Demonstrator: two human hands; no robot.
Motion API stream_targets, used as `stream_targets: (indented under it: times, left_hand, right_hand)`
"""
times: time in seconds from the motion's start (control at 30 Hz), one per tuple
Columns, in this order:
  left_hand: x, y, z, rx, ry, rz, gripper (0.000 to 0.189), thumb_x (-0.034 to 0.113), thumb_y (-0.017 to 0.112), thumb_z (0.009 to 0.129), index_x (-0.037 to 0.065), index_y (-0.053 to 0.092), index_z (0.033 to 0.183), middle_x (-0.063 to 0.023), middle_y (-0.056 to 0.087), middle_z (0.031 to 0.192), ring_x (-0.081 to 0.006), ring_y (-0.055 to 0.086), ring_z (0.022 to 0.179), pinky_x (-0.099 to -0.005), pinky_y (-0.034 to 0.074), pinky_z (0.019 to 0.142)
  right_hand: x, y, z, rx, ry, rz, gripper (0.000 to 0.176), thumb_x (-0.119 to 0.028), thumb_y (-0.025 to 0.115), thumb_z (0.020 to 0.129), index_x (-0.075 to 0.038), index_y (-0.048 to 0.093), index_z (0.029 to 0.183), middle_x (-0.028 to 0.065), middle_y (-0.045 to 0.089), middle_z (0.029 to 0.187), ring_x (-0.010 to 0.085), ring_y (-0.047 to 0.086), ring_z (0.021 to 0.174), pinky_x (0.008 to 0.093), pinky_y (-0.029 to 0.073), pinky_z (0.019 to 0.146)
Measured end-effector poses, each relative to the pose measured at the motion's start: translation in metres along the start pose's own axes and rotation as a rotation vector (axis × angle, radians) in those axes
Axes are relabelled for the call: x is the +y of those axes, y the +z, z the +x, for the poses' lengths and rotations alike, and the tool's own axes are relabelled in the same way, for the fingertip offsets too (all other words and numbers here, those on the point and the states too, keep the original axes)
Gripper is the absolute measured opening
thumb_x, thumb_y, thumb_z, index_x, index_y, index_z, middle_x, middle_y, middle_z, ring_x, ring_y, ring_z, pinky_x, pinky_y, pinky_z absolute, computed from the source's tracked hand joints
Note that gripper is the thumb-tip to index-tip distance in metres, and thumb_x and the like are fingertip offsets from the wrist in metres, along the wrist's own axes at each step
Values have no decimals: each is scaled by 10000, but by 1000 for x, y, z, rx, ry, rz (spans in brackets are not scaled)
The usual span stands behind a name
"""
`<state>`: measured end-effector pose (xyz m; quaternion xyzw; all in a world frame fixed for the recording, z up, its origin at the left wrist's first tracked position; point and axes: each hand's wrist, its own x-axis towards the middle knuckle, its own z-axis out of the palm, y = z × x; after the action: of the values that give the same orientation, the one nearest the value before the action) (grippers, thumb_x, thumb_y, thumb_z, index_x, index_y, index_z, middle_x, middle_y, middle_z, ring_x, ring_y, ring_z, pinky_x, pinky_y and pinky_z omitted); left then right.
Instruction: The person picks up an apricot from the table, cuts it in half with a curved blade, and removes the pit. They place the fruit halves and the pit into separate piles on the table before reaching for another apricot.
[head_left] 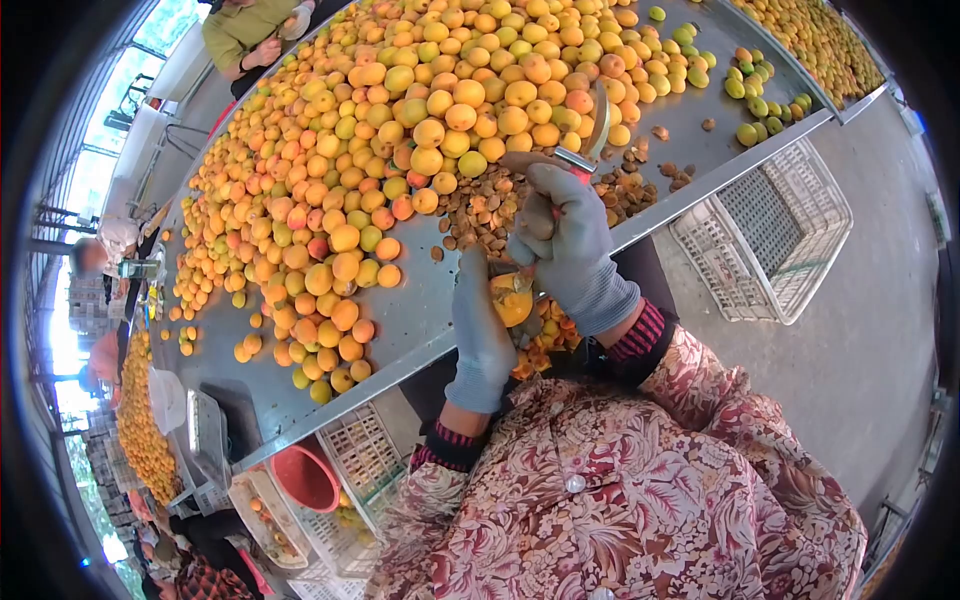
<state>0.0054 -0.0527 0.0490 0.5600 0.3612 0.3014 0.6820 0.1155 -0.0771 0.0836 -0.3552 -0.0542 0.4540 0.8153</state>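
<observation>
My left hand (481, 335), in a grey glove, is closed around a yellow-orange apricot (512, 302) at the table's front edge. Close above it, my gloved right hand (572, 235) grips a knife with a curved blade (602, 122), its red handle partly hidden by the fingers. The blade points away from me, over the table. Behind my hands lies a heap of brown apricot stones (478, 215) with bits of flesh. Orange apricot pieces (548, 340) show below and between my hands; what holds them is mostly hidden.
A large pile of whole apricots (350, 150) covers much of the metal table (420, 310). Greener fruit (760, 95) sits at the far right. A white plastic crate (770, 235) stands on the floor at right. A red bucket (305, 478) is at lower left. Another person (250, 35) works across the table.
</observation>
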Motion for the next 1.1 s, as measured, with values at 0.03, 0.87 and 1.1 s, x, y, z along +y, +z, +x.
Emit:
stream_targets:
  times: [0.03,0.87,1.1]
  left_hand:
    - [1,2,-2,4,212,259,383,344,281,972,14,470,926,-78,582,765,-114,581,636,-232,483,551]
    - [-15,-21,4,-187,-63,-353,247,-3,441,887,-6,428,1133,-80,566,886,-110,562,734,-200,441,549]
    - [-13,-14,-1,-167,168,-66,212,35,401,926,-33,453,1120,-99,567,971,-146,598,831,-236,485,617]
  right_hand:
    - [-1,1,1,54,23,16,310,-201,373,937,-3,533,1114,-57,223,503,58,205,379,235,220,376]
    - [-10,12,-20,-247,-284,-137,363,-206,432,926,51,478,1178,5,436,540,81,409,442,250,434,483]
    - [0,1,-6,-81,-352,-232,318,-184,447,926,18,500,1167,12,442,518,87,373,396,256,389,403]
